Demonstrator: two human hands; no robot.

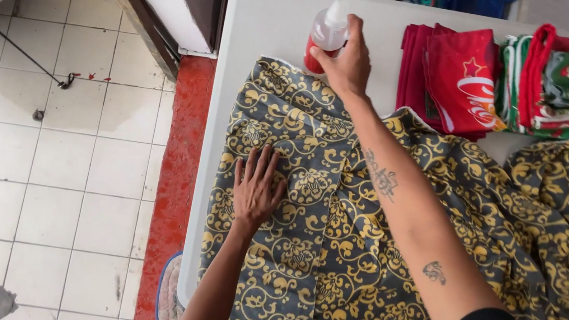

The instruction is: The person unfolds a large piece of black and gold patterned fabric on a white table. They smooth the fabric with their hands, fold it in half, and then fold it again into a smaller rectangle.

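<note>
— Fabric (330, 260), grey with gold scrollwork, lies spread over the white desk (272, 21). What are the hands doing?

— Left hand (256, 187) rests open and flat on the cloth. Right hand (345, 66) is closed around a spray bottle (326, 35) at the cloth's far edge.

— How would each handle?

— Cloth looks soft and limp, likely to slide; best pinched at an edge. The bottle seems light and rigid, held at its body. Folded red and green cloths (511, 79) sit beside it.

place: tailor/ironing wkshop | cues: white table (272, 28), folded cloth stacks (511, 79), tiled floor (68, 155)
</note>
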